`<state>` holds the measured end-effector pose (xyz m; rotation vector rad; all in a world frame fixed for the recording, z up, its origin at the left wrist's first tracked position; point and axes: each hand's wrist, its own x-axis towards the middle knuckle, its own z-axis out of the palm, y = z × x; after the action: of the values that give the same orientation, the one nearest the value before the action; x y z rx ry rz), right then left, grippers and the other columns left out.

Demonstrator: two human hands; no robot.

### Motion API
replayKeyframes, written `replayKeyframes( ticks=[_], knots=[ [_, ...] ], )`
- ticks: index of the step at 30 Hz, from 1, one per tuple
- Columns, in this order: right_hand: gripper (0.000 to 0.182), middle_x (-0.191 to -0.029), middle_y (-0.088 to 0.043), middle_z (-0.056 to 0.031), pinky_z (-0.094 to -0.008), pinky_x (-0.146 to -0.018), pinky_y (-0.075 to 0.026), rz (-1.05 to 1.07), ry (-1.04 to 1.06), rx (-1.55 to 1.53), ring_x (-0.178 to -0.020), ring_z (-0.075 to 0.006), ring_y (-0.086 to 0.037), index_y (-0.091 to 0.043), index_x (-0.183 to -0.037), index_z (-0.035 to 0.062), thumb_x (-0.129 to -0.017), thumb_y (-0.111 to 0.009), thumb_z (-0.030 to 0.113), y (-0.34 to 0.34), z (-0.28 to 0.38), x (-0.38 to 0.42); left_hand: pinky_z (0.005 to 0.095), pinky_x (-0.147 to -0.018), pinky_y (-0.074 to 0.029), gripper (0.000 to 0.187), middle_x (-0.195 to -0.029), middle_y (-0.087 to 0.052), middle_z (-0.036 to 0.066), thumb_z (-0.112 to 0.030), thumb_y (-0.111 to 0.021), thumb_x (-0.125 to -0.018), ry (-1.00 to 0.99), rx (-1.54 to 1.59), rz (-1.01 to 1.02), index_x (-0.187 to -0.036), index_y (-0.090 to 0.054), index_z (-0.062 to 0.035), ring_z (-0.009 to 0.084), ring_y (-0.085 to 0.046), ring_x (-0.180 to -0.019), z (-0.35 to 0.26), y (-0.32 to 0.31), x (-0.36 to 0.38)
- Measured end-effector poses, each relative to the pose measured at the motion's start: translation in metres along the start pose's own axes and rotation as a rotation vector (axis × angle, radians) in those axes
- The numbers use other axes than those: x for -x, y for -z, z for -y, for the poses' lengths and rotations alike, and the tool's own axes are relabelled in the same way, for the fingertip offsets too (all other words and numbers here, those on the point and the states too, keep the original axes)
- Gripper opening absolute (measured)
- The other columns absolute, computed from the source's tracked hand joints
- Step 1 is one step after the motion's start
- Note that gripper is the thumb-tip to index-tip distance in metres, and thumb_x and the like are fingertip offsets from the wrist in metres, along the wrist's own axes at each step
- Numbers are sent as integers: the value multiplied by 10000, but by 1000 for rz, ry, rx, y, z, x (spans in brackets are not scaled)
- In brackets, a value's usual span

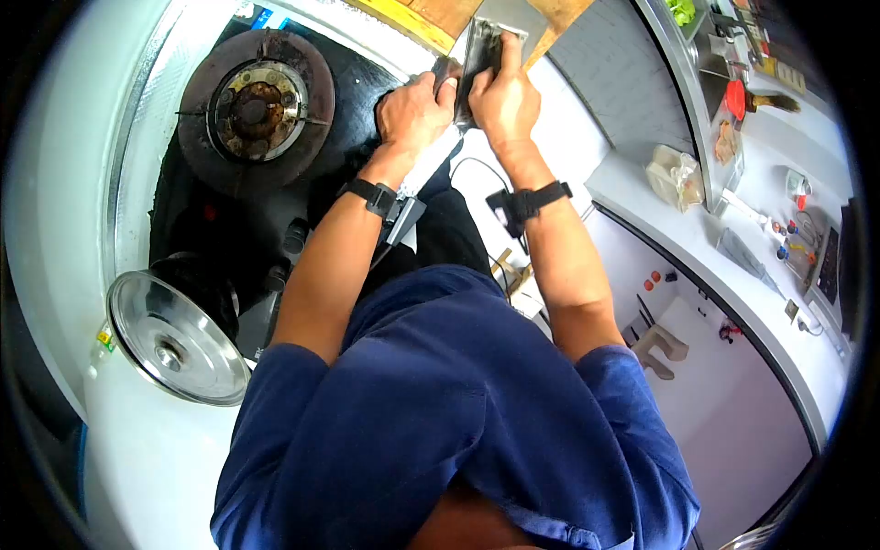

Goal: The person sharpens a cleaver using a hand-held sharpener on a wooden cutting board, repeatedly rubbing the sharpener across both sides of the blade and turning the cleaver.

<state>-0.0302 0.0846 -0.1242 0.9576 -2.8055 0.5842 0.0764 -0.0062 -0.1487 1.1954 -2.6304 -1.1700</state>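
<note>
Near the top centre, my right hand (506, 99) grips a dark, shiny flat blade-like object (478, 66), with the index finger stretched along its upper part. My left hand (414, 112) is closed at the left side of the same object, thumb and fingers around something dark and reddish that is mostly hidden. The two hands are close together. A wooden board (440, 16) lies just beyond them. Both wrists carry black straps.
To the left is a gas burner (257, 110) on a black stove top. A metal lid (174, 339) leans at the lower left beside a dark pot. On the right are a plastic bag (676, 176), a red item (735, 98) and a brush (775, 103).
</note>
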Motion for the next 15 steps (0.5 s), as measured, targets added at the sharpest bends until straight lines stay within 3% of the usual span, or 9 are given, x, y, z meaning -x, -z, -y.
replayKeyframes(
  ticks=[3, 6, 7, 10, 13, 15],
  knots=[
    [549, -806, -713, -270, -565, -673, -566, 95, -129, 87, -731, -479, -696, -520, -1390, 89, -861, -605, 211, -9, -9, -71, 577, -768, -536, 492, -811, -702, 288, -516, -514, -993, -13, -18, 2, -986, -688, -56, 490, -692, -819, 2, -3, 1],
    [572, -745, -697, -283, -558, -629, -566, -1, -72, 60, -701, -470, -701, -476, -1397, 75, -853, -610, 188, -14, -11, -72, 556, -766, -541, 506, -848, -721, 259, -521, -513, -982, 1, -17, 16, -962, -694, -49, 466, -703, -824, -1, 3, 2],
    [554, -803, -708, -277, -577, -674, -562, 61, -140, 1, -728, -487, -692, -512, -1394, 86, -863, -601, 215, 5, 5, -50, 555, -769, -541, 509, -854, -721, 262, -519, -510, -982, 2, -13, 27, -965, -693, -44, 467, -704, -825, -1, 3, 2],
    [588, -791, -706, -286, -564, -642, -565, 32, -76, -57, -696, -474, -696, -477, -1409, 79, -840, -611, 150, 10, 14, 0, 553, -770, -544, 501, -867, -720, 272, -505, -508, -985, 12, -12, 50, -979, -694, -40, 467, -707, -828, -3, 4, 0],
    [560, -787, -710, -269, -558, -640, -568, 5, -105, 7, -696, -466, -700, -489, -1376, 45, -837, -614, 128, 5, 14, -22, 554, -772, -544, 495, -865, -724, 264, -504, -513, -985, -4, -32, 37, -996, -696, -43, 462, -709, -837, 1, -1, -2],
    [512, -825, -714, -277, -568, -682, -569, 11, -192, 76, -712, -483, -695, -525, -1359, 107, -862, -603, 204, -10, 2, -63, 581, -755, -529, 476, -822, -709, 277, -526, -517, -991, -14, 6, 8, -974, -684, -80, 497, -688, -828, 2, 0, 1]
  ],
)
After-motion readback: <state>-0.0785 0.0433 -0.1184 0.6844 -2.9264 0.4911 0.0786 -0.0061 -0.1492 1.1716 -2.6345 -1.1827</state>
